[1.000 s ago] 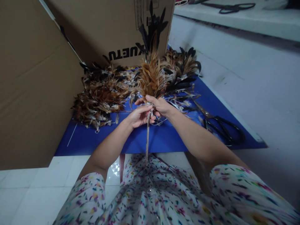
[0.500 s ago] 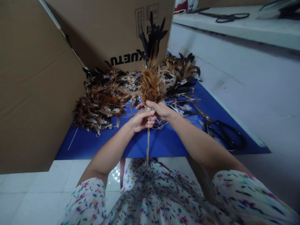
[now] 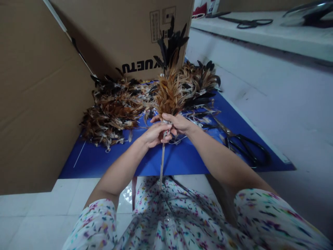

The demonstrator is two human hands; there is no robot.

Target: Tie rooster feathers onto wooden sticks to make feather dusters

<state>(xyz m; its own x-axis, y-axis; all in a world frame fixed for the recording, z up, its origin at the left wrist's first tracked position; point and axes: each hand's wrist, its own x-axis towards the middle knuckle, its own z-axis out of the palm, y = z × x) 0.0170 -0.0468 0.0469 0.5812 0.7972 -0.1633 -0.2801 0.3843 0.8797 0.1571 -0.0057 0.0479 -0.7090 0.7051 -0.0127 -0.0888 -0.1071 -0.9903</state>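
A feather duster (image 3: 169, 93) with brown plumes and black tips stands upright before me, its thin stick (image 3: 162, 161) running down toward my lap. Just under the plumes, my right hand (image 3: 178, 123) is closed around the base of the feathers. My left hand (image 3: 157, 134) grips the stick right below, thumb and fingers pressed together and touching the right hand. Some whitish material shows between the fingers; what it is I cannot make out. Loose brown and black feathers (image 3: 111, 111) lie heaped at the left, and another pile (image 3: 201, 78) lies behind at the right.
On the right of the blue tabletop (image 3: 104, 163) lie large black-handled scissors (image 3: 244, 146). Cardboard (image 3: 26, 97) walls in the left and a printed carton (image 3: 117, 34) the back. A pale ledge (image 3: 286, 38) at upper right carries a second pair of scissors (image 3: 249, 23).
Both hands keep their hold on the duster. Its stick's lower end has tilted slightly left, and the left fingers have shifted a little. The whole view has moved slightly.
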